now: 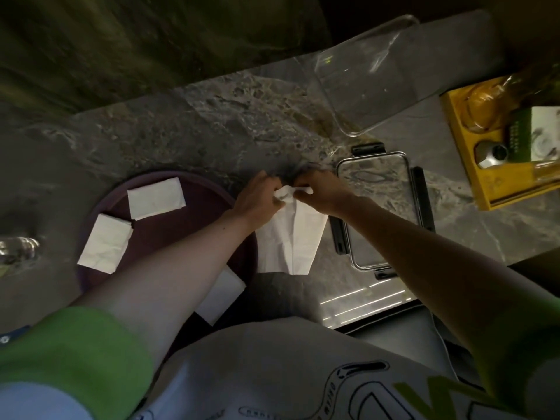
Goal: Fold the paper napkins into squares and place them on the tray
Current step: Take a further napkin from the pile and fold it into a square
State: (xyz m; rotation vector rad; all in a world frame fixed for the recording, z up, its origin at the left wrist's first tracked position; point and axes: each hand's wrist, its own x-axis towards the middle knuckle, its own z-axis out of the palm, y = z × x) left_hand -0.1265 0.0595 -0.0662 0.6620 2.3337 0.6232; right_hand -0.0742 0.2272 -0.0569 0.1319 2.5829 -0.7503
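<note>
A white paper napkin (291, 237) hangs over the marble counter, held up by its top edge. My left hand (257, 198) and my right hand (321, 189) both pinch that bunched top edge, close together. A round dark purple tray (194, 213) lies to the left. On it lie two folded white napkins, one at the back (156, 197) and one at the left (106, 244). A third folded napkin (222, 294) lies at the tray's near edge, partly hidden by my left forearm.
A clear container lid with black clips (378, 213) lies just right of my hands. A clear plastic container (369, 74) sits at the back right. A yellow box (500, 147) with small items stands far right. A glass object (18, 247) is at the left edge.
</note>
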